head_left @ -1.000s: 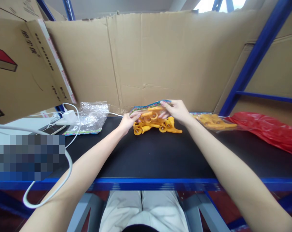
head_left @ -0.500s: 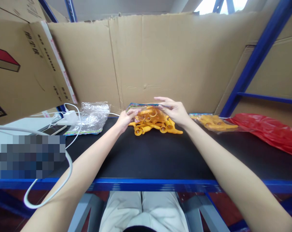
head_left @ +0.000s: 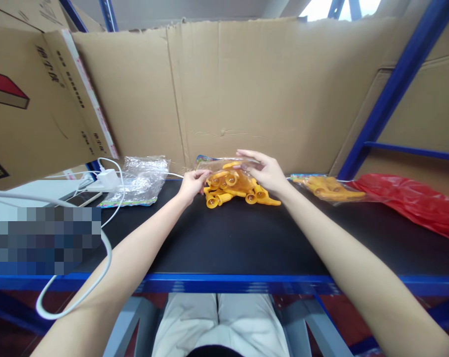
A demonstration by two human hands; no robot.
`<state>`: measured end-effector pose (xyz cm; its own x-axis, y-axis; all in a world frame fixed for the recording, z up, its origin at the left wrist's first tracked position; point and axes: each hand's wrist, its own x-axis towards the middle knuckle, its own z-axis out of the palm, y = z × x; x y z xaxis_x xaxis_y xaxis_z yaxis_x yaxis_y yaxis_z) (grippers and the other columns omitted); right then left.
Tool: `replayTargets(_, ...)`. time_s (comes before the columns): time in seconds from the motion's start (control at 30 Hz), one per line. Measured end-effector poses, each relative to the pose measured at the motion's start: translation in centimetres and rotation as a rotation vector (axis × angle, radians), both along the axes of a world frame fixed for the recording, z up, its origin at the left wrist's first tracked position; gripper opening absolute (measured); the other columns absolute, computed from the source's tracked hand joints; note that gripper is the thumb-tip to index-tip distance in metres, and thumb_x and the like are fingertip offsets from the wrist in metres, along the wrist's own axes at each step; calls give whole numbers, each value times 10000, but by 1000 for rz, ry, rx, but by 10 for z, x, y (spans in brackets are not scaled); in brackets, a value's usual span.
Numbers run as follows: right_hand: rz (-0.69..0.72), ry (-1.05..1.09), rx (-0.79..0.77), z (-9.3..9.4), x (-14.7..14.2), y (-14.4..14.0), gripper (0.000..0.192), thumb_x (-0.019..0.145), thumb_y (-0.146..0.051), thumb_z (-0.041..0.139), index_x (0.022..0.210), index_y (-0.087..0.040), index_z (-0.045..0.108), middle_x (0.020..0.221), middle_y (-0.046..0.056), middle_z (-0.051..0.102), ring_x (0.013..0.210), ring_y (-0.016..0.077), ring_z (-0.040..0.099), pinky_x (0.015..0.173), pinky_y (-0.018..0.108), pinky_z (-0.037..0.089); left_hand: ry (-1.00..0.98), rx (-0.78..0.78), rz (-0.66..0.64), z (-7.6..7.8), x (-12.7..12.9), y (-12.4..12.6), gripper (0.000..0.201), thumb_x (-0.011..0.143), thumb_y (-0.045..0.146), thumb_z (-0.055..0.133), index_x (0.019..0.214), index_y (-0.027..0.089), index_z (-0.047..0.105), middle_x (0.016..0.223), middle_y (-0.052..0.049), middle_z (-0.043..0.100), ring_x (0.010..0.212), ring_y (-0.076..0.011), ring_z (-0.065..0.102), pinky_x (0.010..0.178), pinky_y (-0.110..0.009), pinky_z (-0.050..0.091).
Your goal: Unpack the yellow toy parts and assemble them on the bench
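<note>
A clear plastic bag (head_left: 205,167) with a colourful printed header is held up over the dark tabletop, several orange-yellow pipe-shaped plastic pieces (head_left: 230,179) showing inside it. My left hand (head_left: 192,187) pinches the bag's left edge, fingers closed. At the upper right of the bag, my right hand (head_left: 268,173) grips the film; its index finger is stretched out and its other fingertips are partly hidden. More loose orange-yellow pipe-shaped pieces (head_left: 261,196), with small round cups, lie in a pile under and in front of the bag.
A filled bag of similar pieces (head_left: 328,188) lies to the right, beside a red plastic bag (head_left: 414,203). On the left are clear empty-looking bags (head_left: 140,178), a white charger (head_left: 108,180) and a looping white cable (head_left: 107,253). Cardboard (head_left: 269,89) walls the back.
The bag has tipped, so its pieces sit differently and more of its front shows. My left fingers have shifted slightly left along the edge; my right hand stays almost in place.
</note>
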<state>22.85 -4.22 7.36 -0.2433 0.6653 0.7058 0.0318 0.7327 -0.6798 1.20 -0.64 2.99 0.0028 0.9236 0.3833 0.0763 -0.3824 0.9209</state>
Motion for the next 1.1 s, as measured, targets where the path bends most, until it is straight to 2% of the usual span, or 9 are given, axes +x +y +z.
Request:
replayTargets(0.07, 2, 21, -64, -3, 2, 5, 426, 668, -446, 725, 1052, -276, 650, 1115, 41, 635, 774, 165, 666, 782, 393, 548, -60, -7, -62, 1, 1, -2, 259, 777, 339, 641, 892, 110, 681, 507, 54, 518, 316, -41, 439, 350, -171, 369)
replayTargets(0.17, -53, 71, -46, -4, 2, 6, 323, 713, -490, 670, 915, -239, 681, 1058, 55, 642, 704, 152, 660, 699, 367, 569, -61, 47, -83, 5, 1, -5, 353, 783, 414, 624, 965, 114, 665, 648, -5, 634, 417, -73, 556, 417, -179, 437)
replayTargets(0.3, -126, 129, 145, 2, 0, 0, 265, 739, -496, 647, 802, -244, 698, 1089, 43, 612, 806, 148, 657, 809, 371, 547, 32, 233, -11, 13, 2, -9, 456, 803, 515, 556, 1052, 142, 639, 891, -86, 702, 531, -113, 636, 412, -168, 427)
replayTargets(0.47, -141, 142, 203, 11, -2, -6, 336, 769, -564, 575, 887, -271, 691, 1106, 35, 584, 853, 142, 648, 796, 339, 550, 42, 435, 58, 20, 8, -19, 428, 872, 492, 460, 1135, 178, 584, 954, -93, 693, 556, -109, 643, 466, -186, 463)
replayTargets(0.63, -198, 124, 290, 23, 4, -21, 389, 794, -616, 505, 977, -314, 668, 1200, 23, 553, 1037, 204, 592, 826, 362, 523, 74, 659, 63, 26, 15, -36, 362, 897, 369, 458, 1225, 225, 514, 1147, -91, 623, 946, -180, 638, 739, -268, 522)
replayTargets(0.77, -166, 102, 271, 37, 8, -46, 573, 870, -652, 250, 1049, -286, 652, 1287, 6, 527, 1199, 254, 485, 925, 403, 458, 63, 650, 70, 34, 16, -51, 434, 846, 276, 523, 1277, 251, 485, 1306, -84, 518, 1255, -267, 434, 941, -362, 443)
replayTargets(0.87, -192, 75, 249, 43, 10, -58, 641, 888, -640, 162, 1114, -273, 636, 1264, 4, 556, 1238, 273, 445, 981, 441, 404, 52, 658, 43, 37, 16, -56, 418, 824, 252, 531, 1241, 242, 522, 1328, -71, 499, 1325, -277, 333, 1019, -413, 372)
replayTargets(0.97, -266, 28, 223, 44, 10, -61, 629, 878, -656, 196, 1126, -286, 641, 1225, 1, 585, 1236, 289, 443, 988, 472, 381, 12, 636, 43, 38, 16, -53, 373, 813, 235, 516, 1181, 251, 571, 1288, -47, 537, 1307, -247, 367, 1023, -392, 372)
replayTargets(1.1, -227, 52, 241, 39, 8, -60, 727, 854, -694, 119, 1050, -278, 682, 1113, 25, 638, 1174, 288, 503, 964, 495, 396, -69, 557, 26, 37, 14, -43, 299, 775, 210, 459, 986, 216, 672, 1086, -40, 655, 1132, -218, 538, 921, -349, 454)
